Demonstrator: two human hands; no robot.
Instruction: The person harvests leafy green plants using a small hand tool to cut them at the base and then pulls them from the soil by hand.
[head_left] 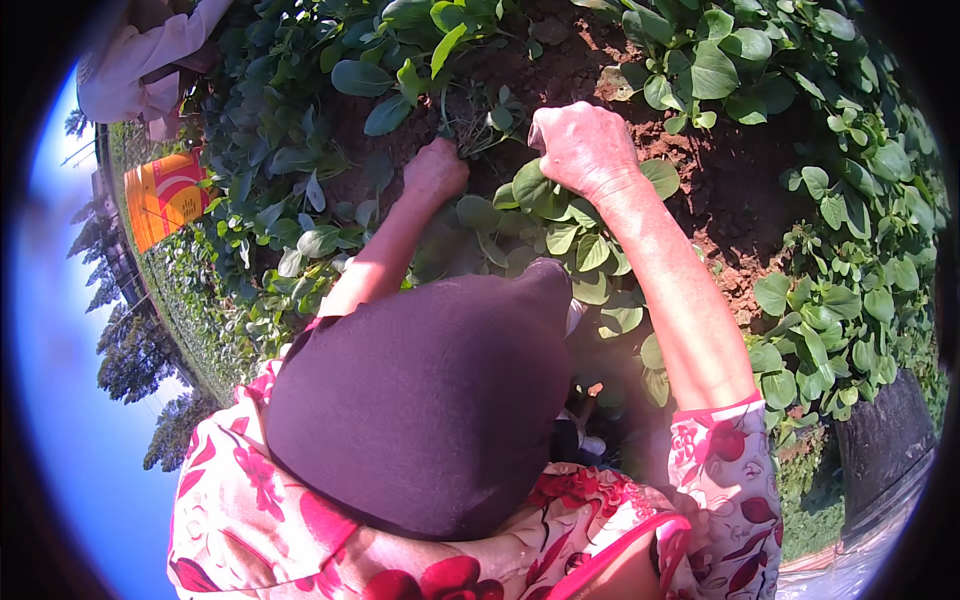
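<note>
I see my left hand [435,170] curled into a fist, low in the green leaves. It is closed on a thin clump of weeds [470,132] that sticks up just past my knuckles, between my two hands. My right hand [583,148] is a little way to the right of it, so the two hands are apart and do not touch. The right hand is bent down with its back up. Its fingers go down out of sight, so I cannot tell if it holds anything. Right under that hand sits a leafy plant [560,225] with round green leaves, and my wrist lies over it. Past both hands the soil [590,55] is brown and lumpy. More soil shows to the right of my right arm. Green plants are all around the hands, on the left, on the right and beyond them. Far off to the left of my left hand stands an orange sack [165,195]. Above the sack I see a sleeve [150,55] of another person, pale in colour. Close to me, below both arms, a dark hat brim [430,400] covers the middle. My flowery red shirt [260,520] shows under it.
</note>
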